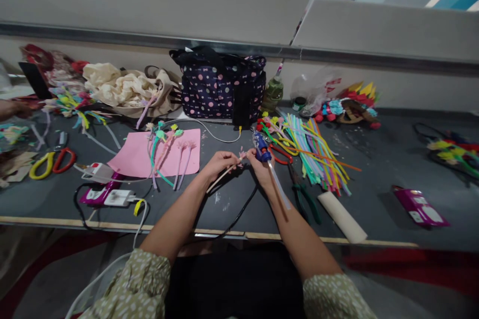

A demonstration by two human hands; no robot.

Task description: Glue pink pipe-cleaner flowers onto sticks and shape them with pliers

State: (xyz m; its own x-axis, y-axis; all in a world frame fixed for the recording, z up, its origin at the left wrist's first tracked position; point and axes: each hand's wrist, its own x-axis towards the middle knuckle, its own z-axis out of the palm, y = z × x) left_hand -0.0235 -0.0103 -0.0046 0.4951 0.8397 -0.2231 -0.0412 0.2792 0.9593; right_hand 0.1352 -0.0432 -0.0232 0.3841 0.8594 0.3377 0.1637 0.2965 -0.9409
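Between the fingers and thumb of my left hand (221,163) is a pipe-cleaner flower (241,156) with a pinkish head and a cream stem (220,180) that slants down toward the table edge. My right hand (265,167) is closed around a blue glue gun (260,143); a long translucent glue stick (279,185) juts from its back toward me. The right thumb and fingertips are close to the flower head, and whether they touch it I cannot tell. Finished pipe-cleaner flowers (180,152) lie on a pink sheet (129,153) to the left.
Loose coloured pipe cleaners (314,147) lie right of the glue gun, near green-handled pliers (305,197) and a cream roll (342,217). A power strip (99,194) with cables and scissors (56,159) are left. Behind stands a dotted bag (224,84). Another person's hand (15,108) shows far left.
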